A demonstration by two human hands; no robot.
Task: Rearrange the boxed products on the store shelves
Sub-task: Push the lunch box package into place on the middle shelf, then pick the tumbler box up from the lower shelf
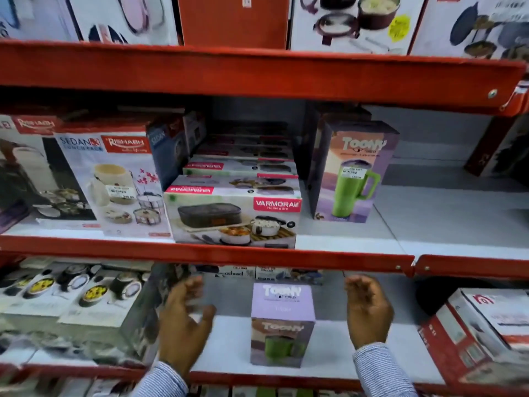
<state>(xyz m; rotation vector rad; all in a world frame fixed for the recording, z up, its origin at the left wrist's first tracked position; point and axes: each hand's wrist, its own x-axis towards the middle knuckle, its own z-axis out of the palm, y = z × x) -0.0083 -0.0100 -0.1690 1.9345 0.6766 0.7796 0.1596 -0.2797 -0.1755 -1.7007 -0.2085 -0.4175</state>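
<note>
We held our left hand (183, 319) and right hand (367, 312) open over the lower shelf (329, 348), fingers spread, each grip empty and touching nothing. Between them, apart from both, a small purple tumbler box (282, 325) stood upright. Farther up, on the middle shelf (372, 242), sat a lunch-set box (233, 214) and a taller tumbler box (353, 173), near each other.

lilac Toony box (282, 325), upright, lower shelf mid
</note>
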